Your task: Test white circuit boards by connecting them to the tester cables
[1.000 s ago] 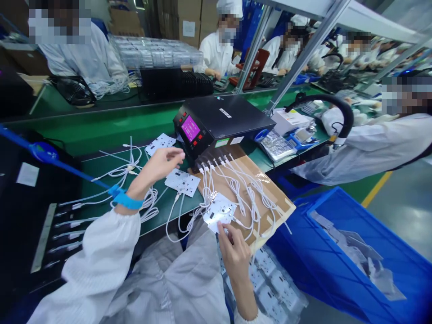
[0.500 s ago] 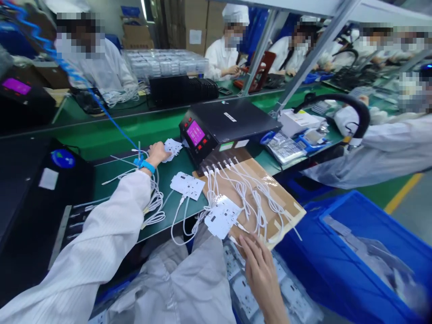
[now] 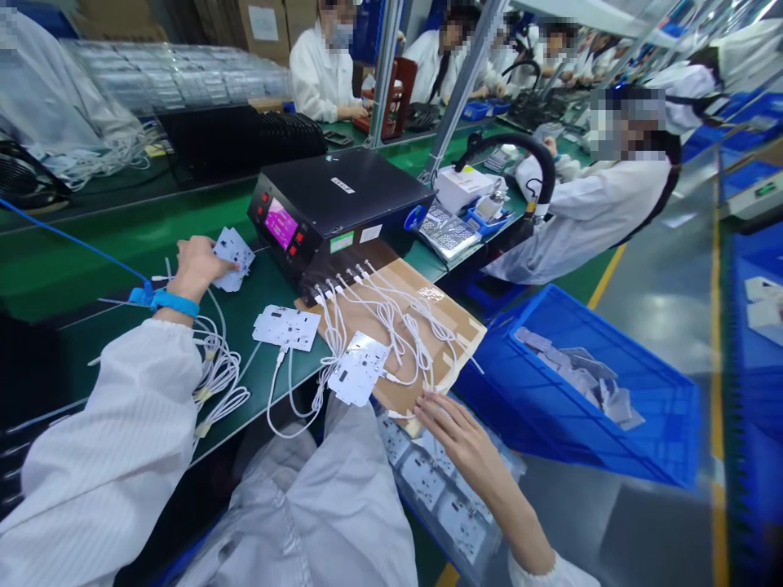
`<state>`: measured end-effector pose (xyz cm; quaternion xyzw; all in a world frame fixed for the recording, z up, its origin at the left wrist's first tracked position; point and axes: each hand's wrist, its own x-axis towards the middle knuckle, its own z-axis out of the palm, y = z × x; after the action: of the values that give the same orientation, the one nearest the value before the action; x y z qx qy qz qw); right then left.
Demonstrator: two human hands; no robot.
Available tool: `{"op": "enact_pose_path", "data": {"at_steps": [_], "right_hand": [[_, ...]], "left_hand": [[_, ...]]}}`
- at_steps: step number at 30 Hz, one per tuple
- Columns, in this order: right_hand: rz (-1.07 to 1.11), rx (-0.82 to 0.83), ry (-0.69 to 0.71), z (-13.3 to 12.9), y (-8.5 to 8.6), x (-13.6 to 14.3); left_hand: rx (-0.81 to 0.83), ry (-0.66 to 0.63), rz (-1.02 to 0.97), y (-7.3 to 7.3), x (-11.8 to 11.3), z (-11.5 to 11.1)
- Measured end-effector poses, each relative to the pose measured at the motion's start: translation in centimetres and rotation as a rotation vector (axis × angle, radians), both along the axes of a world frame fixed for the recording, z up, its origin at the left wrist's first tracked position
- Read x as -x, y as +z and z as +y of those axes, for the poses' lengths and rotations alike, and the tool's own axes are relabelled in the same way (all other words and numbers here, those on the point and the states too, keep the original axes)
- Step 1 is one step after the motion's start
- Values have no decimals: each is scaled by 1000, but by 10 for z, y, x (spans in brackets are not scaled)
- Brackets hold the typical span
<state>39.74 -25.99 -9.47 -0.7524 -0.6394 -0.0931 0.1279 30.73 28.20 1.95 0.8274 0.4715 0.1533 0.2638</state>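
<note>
Boards (image 3: 240,251) sat left of the tester (image 3: 348,191), over the bench (image 3: 260,285), your left hand (image 3: 196,267) clamped its fingers on their edge, your right hand (image 3: 451,427) was beside the cardboard (image 3: 460,319), fingers outstretched, cables (image 3: 332,318) lay beyond.

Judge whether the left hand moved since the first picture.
Yes: the left hand moved leftward, away from the magenta screen, to the leftmost white boards.

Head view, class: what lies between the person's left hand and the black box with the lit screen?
In the head view: white circuit boards, touched by the left hand, then green tabletop before the black box.
</note>
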Motion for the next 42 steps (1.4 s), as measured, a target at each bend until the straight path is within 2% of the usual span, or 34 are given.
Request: {"op": "enact_pose_path", "data": {"at_steps": [3,5,7,9,11,14,16,18,22,29,42], "right_hand": [[-32,5,-32,-6,3,-9],[16,-2,-45,-8,5,-13],[179,-39,-66,-5,8,-13],[463,-149,-134,1,13,-8],[821,-328,-252,14,18,2],[1240,-677,-438,47,23,18],[1352,-874,-526,73,26,27],[1362,-1006,-589,98,30,33],[1223,-1100,-591,129,38,43],[856,-959,-377,138,42,54],[816,-933,-331,137,42,50]], "left_hand": [[-74,28,64,26,10,-18],[-143,20,93,45,21,-39],[-211,10,88,60,33,-66],[-209,-18,14,68,46,-98],[-54,-83,-178,65,57,-133],[341,-153,-514,45,65,-178],[549,-173,-580,30,65,-200],[633,-188,-594,19,61,-215],[689,-179,-610,12,53,-225],[869,-175,-627,11,53,-224],[911,-137,-684,9,55,-222]]}}
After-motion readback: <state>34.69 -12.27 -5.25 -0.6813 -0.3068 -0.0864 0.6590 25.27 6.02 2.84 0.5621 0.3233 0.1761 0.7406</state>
